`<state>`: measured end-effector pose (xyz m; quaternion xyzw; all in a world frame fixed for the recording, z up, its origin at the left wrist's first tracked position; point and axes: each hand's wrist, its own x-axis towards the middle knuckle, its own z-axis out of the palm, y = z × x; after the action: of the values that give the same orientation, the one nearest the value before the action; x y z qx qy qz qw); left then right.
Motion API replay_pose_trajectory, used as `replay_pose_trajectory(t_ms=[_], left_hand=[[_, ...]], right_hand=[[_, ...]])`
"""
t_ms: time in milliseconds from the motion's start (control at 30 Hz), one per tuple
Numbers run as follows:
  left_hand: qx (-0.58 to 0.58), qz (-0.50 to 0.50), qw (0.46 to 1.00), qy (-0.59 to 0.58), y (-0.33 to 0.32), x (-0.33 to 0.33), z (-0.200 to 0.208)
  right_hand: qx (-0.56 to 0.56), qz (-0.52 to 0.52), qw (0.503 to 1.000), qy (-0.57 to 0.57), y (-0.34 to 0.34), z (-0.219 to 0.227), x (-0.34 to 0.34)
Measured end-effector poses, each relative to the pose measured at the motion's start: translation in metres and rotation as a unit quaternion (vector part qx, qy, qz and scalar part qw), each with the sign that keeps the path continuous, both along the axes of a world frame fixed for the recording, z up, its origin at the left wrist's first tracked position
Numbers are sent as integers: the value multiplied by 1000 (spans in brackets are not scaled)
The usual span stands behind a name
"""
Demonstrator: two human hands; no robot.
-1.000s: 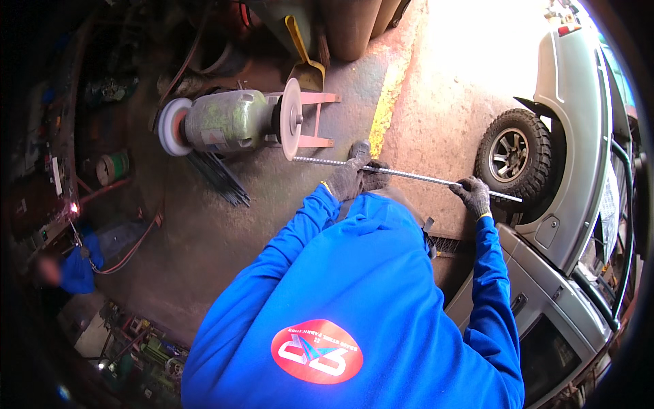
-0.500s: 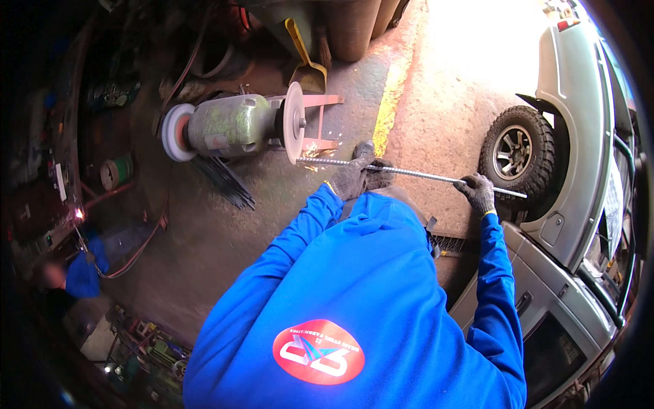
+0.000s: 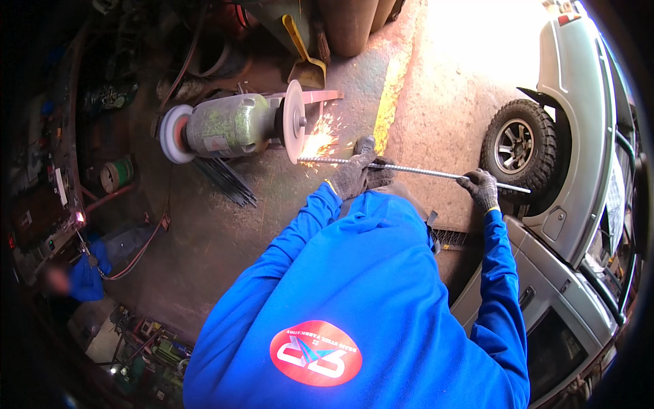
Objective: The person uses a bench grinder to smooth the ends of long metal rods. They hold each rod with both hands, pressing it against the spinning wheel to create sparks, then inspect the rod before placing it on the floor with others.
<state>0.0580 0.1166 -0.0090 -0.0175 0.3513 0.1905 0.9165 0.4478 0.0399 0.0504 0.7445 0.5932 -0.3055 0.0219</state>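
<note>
A long ribbed steel rebar [image 3: 422,170] runs level across in front of me, its left end against the edge of the grinding wheel [image 3: 293,123] of a green-grey bench grinder [image 3: 231,127]. Orange sparks [image 3: 321,140] spray up where they meet. My left hand [image 3: 351,175], in a dark knit glove, is closed round the rebar close to the wheel. Farther along, near the right end, my gloved right hand [image 3: 482,189] grips the same bar. A white wheel [image 3: 176,133] sits on the grinder's other side.
Dark metal strips [image 3: 228,183] lie on the floor below the grinder. Behind it stands a yellow dustpan [image 3: 308,71]. A silver vehicle with a big tyre [image 3: 519,146] is close on my right. At far left a person in blue [image 3: 85,276] works near a bright glow.
The few sparks at the wheel have grown into a bright, wider spray. My right hand and the rebar's right end have shifted slightly right; the left hand stays nearly in place.
</note>
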Motion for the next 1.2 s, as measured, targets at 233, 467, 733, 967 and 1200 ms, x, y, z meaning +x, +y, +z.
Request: replay_pose_trajectory(t_ms=[233,467,733,967,1200], left_hand=[[5,-13,1000,-25,0,-3,-1],[-1,-24,1000,-13,2,-4,7],[1,-18,1000,-9,0,-4,-2],[5,-8,1000,19,-1,-1,1],[33,-13,999,26,-3,-2,-6]], right_hand=[[10,-5,1000,-2,-2,4,-4],[40,2,999,-11,-6,6,-7],[20,4,999,-29,-9,6,-8],[16,-12,1000,-17,-7,13,-9],[32,3,999,-24,-11,5,-5]])
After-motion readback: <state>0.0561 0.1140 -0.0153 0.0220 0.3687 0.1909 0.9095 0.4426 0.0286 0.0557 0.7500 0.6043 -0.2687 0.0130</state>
